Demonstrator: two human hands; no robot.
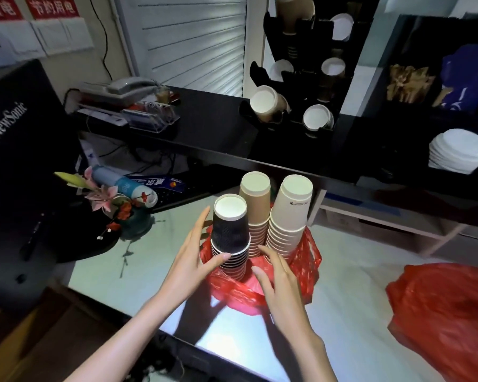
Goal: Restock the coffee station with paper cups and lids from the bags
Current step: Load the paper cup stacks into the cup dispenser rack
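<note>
Pale surface (356,271) carrying a red bag (309,257) with three upright cup stacks. Left hand (193,252), grip wide, fingers flanking the black stack (231,232), likely to lift it. Right hand (276,277), fingers spread, holding nothing, near the bag. Dispenser rack (295,78) behind, part-filled.

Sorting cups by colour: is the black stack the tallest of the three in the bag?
No, the black stack tops out lower than the brown stack and white stack in the red bag.
</note>
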